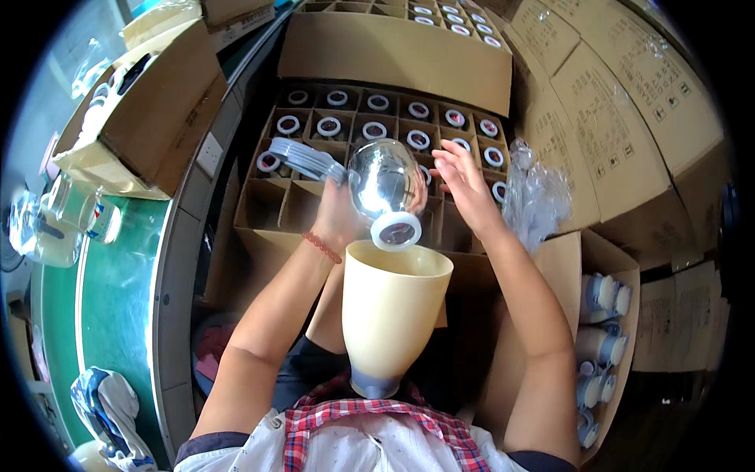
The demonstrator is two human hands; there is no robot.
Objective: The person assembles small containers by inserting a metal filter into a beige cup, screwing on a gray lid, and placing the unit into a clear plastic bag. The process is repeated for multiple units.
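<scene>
A silvery glass flask liner [388, 181] hangs tilted over a cream plastic flask shell [395, 303], its white-ringed neck lowest, just above the shell's open rim. My left hand [338, 212], with a red bead bracelet at the wrist, is closed on several stacked grey plastic rings [307, 160]. It also lies against the liner's left side; its fingertips are partly hidden there, so its hold on the liner is unclear. My right hand [465, 189] is open, fingers apart, beside the liner's right side. The shell stands upright before my body, its grey narrow end down.
Ahead is a divided carton [259, 193] of white-ringed liners, with another carton [393, 59] beyond. At right, a carton [633, 259] holds grey-and-cream parts near clear plastic bags [539, 193] and stacked closed boxes [617, 94]. A green bench [118, 291] runs along the left.
</scene>
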